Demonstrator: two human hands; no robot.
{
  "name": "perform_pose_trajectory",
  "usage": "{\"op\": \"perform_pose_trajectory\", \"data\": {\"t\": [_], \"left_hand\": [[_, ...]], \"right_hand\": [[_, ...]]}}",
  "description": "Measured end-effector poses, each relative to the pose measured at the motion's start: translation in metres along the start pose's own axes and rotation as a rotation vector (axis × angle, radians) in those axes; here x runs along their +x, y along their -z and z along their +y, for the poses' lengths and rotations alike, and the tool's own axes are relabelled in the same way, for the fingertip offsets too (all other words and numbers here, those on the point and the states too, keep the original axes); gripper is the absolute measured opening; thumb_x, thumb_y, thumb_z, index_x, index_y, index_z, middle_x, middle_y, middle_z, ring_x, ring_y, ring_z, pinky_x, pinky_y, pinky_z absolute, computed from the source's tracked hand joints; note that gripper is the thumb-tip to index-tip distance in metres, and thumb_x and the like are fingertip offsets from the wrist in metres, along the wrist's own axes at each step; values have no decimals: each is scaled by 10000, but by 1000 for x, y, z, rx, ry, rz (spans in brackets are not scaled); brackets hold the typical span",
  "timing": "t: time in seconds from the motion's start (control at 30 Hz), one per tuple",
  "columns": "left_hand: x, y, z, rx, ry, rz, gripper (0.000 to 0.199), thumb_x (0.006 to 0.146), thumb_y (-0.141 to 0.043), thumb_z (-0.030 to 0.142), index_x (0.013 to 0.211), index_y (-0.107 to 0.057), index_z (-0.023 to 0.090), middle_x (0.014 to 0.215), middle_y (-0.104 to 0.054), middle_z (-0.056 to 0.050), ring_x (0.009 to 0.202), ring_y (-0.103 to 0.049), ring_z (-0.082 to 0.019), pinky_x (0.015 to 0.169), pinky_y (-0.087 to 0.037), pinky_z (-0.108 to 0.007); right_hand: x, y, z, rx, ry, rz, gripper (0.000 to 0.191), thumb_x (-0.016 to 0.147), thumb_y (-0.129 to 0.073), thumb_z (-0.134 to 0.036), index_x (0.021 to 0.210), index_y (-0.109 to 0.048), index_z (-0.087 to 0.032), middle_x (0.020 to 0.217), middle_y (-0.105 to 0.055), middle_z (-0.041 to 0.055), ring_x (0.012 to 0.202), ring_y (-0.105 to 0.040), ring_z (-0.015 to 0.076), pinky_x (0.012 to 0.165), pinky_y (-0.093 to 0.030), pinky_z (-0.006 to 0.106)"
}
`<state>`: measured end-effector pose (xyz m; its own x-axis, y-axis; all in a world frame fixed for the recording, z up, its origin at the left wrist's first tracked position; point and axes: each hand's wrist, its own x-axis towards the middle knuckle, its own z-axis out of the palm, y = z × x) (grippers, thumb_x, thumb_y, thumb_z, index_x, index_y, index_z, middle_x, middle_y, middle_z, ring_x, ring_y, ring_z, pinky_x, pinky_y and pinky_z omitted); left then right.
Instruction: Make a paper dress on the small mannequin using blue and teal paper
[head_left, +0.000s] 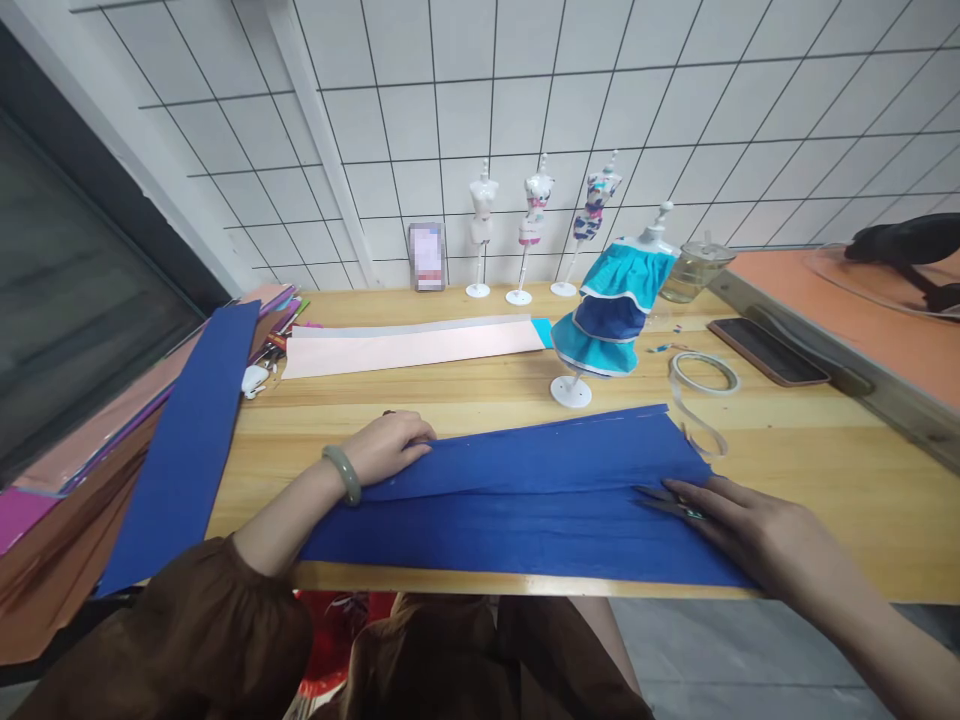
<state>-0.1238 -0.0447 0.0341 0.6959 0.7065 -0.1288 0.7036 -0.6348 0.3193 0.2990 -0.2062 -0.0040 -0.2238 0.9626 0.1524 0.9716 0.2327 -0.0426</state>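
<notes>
A wide blue sheet (495, 530), paper or thin cloth, lies creased along the front of the wooden table. A long slit or fold line runs lengthwise through its middle. At its upper left edge my left hand (390, 448) is closed on the sheet, fingers curled and thumb resting along it. Small scissors (669, 503) are in my right hand (757, 525) at the sheet's right end. Their blades point left, over the line in the sheet. Behind the sheet stands a small dress form (652, 235) in a tiered turquoise and blue dress (611, 315).
Farther back lie a pale pink strip (412, 345), a tape roll (705, 373) and a dark phone (769, 350). Several small mannequins (484, 210), a propped phone (427, 256) and a lidded glass cup (694, 270) stand near the tiled wall. Folded sheets (187, 430) cover the left side.
</notes>
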Motion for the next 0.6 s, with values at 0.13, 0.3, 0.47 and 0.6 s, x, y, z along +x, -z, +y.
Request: {"op": "perform_pose_trajectory", "data": {"t": [0.13, 0.3, 0.47, 0.6], "left_hand": [[4, 7, 7, 79, 14, -66, 264, 864, -444, 296, 1001, -638, 180, 973, -644, -82, 922, -583, -202, 832, -425, -300], [28, 17, 40, 214, 65, -170, 289, 825, -508, 328, 1014, -646, 159, 986, -644, -132, 909, -608, -264, 793, -451, -354], [63, 12, 84, 275, 95, -221, 343, 801, -537, 409, 967, -659, 135, 993, -646, -165, 918, -615, -291, 750, -473, -357], [87, -6, 98, 207, 24, -80, 302, 824, -508, 360, 961, -655, 134, 995, -639, -157, 929, -614, -287, 758, -479, -365]], "right_hand": [[2, 8, -11, 115, 15, 87, 315, 896, -456, -349, 1156, -618, -276, 1004, -688, 90, 814, -680, 266, 658, -529, 334], [19, 13, -35, 281, 151, 107, 339, 905, -460, -285, 1231, -536, -230, 878, -659, 81, 729, -646, 203, 617, -484, 299], [57, 18, -57, 337, 189, 33, 311, 920, -434, -299, 1189, -557, -204, 965, -662, 95, 787, -648, 195, 666, -495, 310], [79, 20, -64, 296, 184, -57, 271, 910, -440, -284, 1109, -613, -223, 971, -682, 74, 825, -662, 201, 686, -509, 312]]}}
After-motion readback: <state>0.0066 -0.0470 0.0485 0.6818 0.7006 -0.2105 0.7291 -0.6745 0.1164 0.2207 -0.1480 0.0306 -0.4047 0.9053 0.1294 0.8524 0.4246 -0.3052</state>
